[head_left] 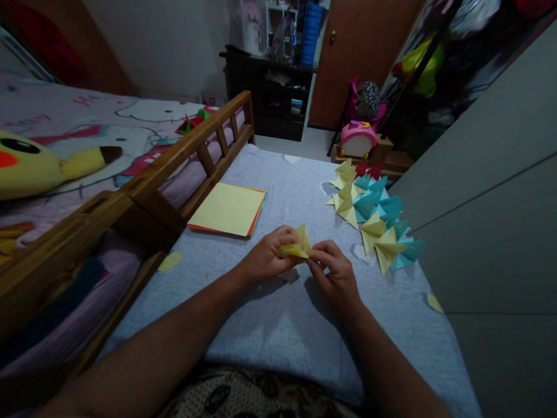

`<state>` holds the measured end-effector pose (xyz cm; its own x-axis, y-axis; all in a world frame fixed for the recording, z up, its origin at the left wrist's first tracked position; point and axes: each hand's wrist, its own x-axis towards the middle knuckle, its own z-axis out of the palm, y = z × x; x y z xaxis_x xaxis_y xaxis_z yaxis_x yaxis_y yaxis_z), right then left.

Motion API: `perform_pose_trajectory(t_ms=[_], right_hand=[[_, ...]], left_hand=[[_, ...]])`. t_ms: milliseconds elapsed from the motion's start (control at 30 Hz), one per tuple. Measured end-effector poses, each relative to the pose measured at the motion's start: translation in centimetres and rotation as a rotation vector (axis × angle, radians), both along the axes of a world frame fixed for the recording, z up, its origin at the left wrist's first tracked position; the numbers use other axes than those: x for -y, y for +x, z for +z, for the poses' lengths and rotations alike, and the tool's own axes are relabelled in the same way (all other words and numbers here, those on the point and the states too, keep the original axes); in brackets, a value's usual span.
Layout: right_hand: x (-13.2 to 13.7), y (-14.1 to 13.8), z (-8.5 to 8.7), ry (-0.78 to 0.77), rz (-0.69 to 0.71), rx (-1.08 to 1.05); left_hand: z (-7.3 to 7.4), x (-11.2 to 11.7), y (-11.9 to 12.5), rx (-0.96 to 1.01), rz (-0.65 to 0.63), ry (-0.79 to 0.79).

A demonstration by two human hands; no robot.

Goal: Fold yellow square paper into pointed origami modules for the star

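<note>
Between my hands, a little above the bed, is a piece of folded yellow paper (303, 237) with pointed flaps. My left hand (276, 252) is closed around its left side, thumb and fingers gripping the folds. The fingertips of my right hand (333, 270) pinch a tip at its lower right. To the right stand several finished-looking folded paper figures, with yellow ones (387, 247) in front and blue ones (374, 197) and red ones (369, 169) behind. A stack of square paper sheets (228, 209), yellow on top with orange and blue edges showing, lies to the left.
A wooden bed rail (174, 157) runs along the left, with a yellow plush toy (39, 168) beyond it. On the right stands a pale cabinet (491, 232). The bedsheet (270, 348) under my hands is light blue. A dark shelf unit (270, 93) stands at the back.
</note>
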<state>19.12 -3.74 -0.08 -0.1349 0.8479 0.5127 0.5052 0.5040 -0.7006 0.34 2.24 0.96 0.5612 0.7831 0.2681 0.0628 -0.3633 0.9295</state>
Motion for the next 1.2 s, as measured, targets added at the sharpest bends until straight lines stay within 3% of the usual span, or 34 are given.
perform_pose_trajectory(t_ms=[233, 467, 867, 1000, 1200], right_hand=[[-0.2, 0.0, -0.4, -0.028, -0.086, -0.035], [-0.4, 0.1, 0.0, -0.099, 0.004, -0.135], [-0.4, 0.0, 0.0, -0.102, 0.032, -0.04], [-0.4, 0.0, -0.1, -0.098, 0.032, -0.027], [-0.3, -0.1, -0.2, -0.083, 0.032, -0.023]], left_hand=[[0.2, 0.1, -0.2, -0.007, 0.048, 0.036], [0.8, 0.2, -0.2, -0.016, 0.03, 0.015], [1.0, 0.1, -0.4, -0.039, 0.046, 0.025], [1.3, 0.1, -0.7, -0.016, 0.077, -0.071], [1.0, -0.1, -0.4, 0.242, 0.125, -0.428]])
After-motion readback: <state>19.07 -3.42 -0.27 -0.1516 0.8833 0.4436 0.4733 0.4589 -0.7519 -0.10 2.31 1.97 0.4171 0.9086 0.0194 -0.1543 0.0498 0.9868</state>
